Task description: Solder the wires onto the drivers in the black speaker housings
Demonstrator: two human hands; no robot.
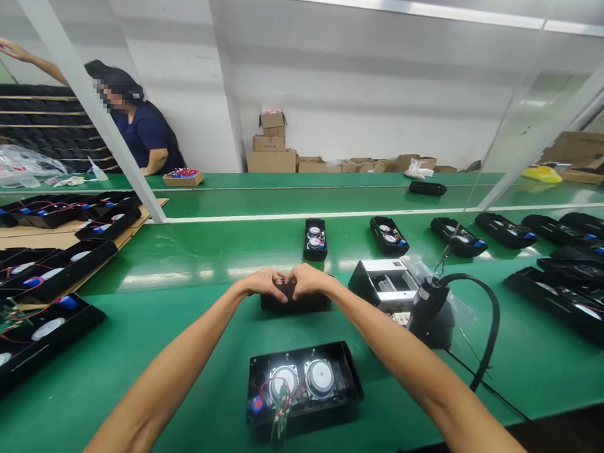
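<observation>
Both of my arms reach forward over the green bench. My left hand (268, 282) and my right hand (307, 281) meet on a dark speaker housing (299, 302), their fingers curled over its top and the thumbs toward me. The hands cover part of this housing, and its inside is hidden. Nearer to me lies an open black speaker box (302, 387) with two round speakers (320, 378), red wires and a blue connector (257, 403). A clear plastic piece or bag (280, 412) lies over its front edge.
Black electric screwdriver (425, 305) hangs at right beside a white-topped screw feeder (387, 283). Several speaker boxes (389, 235) sit along the far strip; others (54, 276) are stacked left on cardboard. Behind the bench, a person (146, 133) in dark blue raises an arm near cartons (272, 160).
</observation>
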